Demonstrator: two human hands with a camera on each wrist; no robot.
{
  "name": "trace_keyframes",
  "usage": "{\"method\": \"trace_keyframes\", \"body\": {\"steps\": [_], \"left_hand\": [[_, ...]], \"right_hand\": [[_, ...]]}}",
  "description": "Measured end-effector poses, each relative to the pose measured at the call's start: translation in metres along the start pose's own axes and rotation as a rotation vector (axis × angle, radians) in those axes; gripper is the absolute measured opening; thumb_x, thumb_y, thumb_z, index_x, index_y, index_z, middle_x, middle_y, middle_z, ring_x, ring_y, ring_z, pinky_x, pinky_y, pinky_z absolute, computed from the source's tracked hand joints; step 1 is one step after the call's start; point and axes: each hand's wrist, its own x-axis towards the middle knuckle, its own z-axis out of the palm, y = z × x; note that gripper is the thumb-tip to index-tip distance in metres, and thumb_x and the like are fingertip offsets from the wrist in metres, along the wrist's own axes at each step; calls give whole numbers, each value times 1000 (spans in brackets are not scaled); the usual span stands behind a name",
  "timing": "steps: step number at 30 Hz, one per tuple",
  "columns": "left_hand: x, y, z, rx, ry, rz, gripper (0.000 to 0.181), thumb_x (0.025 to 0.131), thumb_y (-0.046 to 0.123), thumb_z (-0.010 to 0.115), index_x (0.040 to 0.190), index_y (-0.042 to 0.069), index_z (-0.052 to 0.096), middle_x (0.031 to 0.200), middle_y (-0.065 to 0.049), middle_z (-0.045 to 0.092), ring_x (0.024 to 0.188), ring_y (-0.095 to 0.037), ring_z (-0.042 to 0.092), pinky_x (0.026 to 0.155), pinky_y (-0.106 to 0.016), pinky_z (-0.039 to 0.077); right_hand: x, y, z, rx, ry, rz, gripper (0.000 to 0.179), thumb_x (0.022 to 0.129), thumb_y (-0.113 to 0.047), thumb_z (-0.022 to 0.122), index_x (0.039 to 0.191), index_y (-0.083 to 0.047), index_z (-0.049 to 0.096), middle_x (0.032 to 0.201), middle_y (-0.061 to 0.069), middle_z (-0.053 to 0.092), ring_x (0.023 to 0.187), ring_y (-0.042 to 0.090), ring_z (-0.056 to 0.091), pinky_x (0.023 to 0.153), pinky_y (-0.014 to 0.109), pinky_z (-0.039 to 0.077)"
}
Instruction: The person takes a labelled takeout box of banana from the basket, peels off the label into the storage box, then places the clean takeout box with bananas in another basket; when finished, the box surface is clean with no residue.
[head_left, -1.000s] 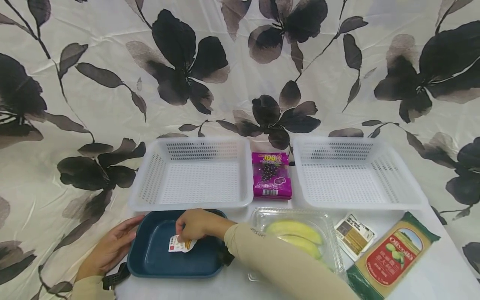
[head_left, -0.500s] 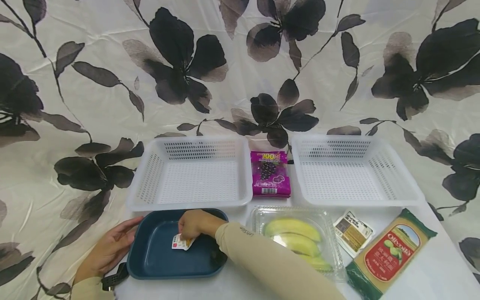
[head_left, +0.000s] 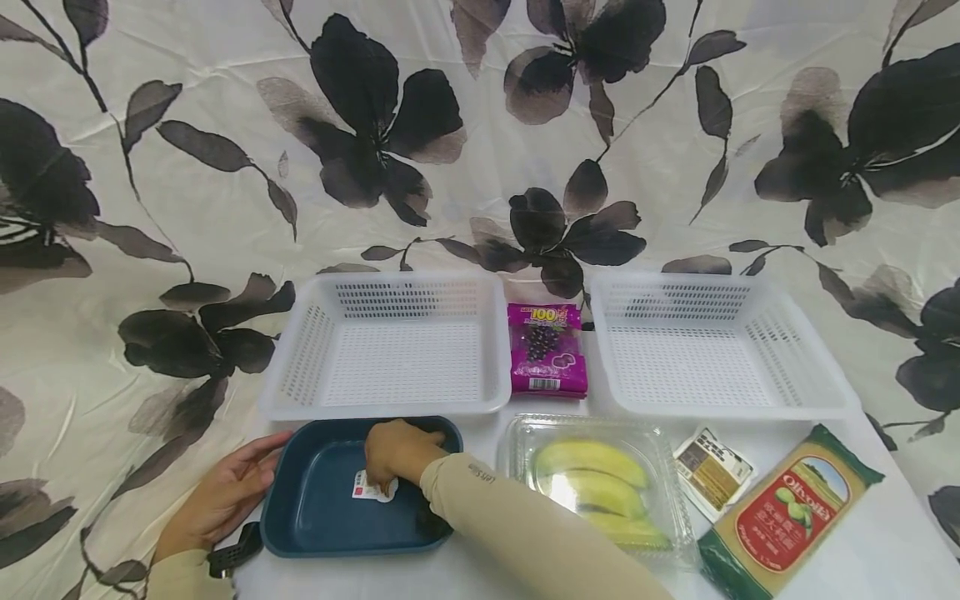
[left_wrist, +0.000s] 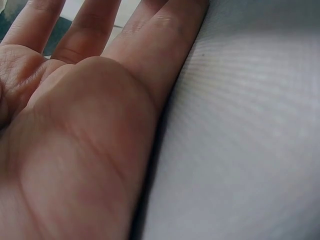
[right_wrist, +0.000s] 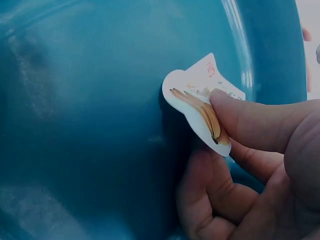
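My right hand [head_left: 397, 454] is inside a dark blue rectangular dish [head_left: 315, 483]. Between its thumb and fingers it pinches a small white cut-out label [right_wrist: 195, 100] with a banana picture, low over the dish floor. In the right wrist view the thumb lies on the printed face, while other fingers curl beneath. My left hand [head_left: 221, 496] lies at the dish's left side, palm turned inward and fingers extended along the outer wall. The left wrist view shows mostly its palm [left_wrist: 85, 130] against the white table surface.
Two white perforated baskets [head_left: 273, 392] [head_left: 832, 392] stand behind, with a purple grape candy packet [head_left: 547, 350] between them. Right of the dish are a clear box [head_left: 521, 450] of bananas [head_left: 592, 462], a brown-and-white sachet [head_left: 714, 472] and an Olivoilà pasta pack [head_left: 791, 512].
My right hand and the label have shifted slightly rightward in the dish, and the fingers have turned. The forearm has drawn back from over the banana box. My left hand keeps its place.
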Motion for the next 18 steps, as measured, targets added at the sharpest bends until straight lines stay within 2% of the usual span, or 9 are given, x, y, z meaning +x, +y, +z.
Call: {"method": "trace_keyframes", "body": {"steps": [2, 6, 10, 14, 18], "left_hand": [[0, 0, 0, 0, 3, -2, 56, 100, -19, 42, 146, 11, 52, 149, 2, 58, 137, -7, 55, 107, -25, 51], [0, 2, 1, -2, -5, -6, 57, 100, -19, 41, 146, 11, 52, 149, 2, 58, 136, -7, 55, 107, -25, 51], [0, 2, 1, -6, -20, -5, 58, 100, -19, 40, 147, 12, 51, 149, 2, 58, 137, -7, 55, 107, -25, 51], [0, 2, 1, -5, -15, -6, 58, 99, -20, 40, 146, 11, 51, 149, 2, 58, 137, -8, 55, 107, -25, 51], [1, 2, 1, -9, -18, -11, 57, 100, -20, 41, 147, 12, 52, 150, 3, 57, 137, -7, 55, 107, -25, 51]], "right_hand": [[-1, -1, 0, 8, 12, 17, 8, 80, -25, 85, 80, -24, 77, 98, -11, 73, 104, 16, 64, 112, 69, 36], [-3, -3, 4, 22, 76, 23, 9, 82, -25, 83, 78, -22, 76, 94, -7, 72, 89, 16, 62, 108, 68, 37], [-3, -5, 10, 8, 144, -3, 11, 85, -28, 79, 78, -22, 74, 78, -4, 65, 76, 17, 60, 104, 67, 39], [-2, -7, 14, -37, 186, -17, 13, 86, -31, 79, 78, -24, 72, 70, -4, 60, 71, 18, 60, 102, 66, 40], [-3, -10, 15, -104, 213, -12, 14, 82, -37, 83, 86, -26, 76, 80, -6, 68, 76, 18, 65, 101, 62, 44]]}}
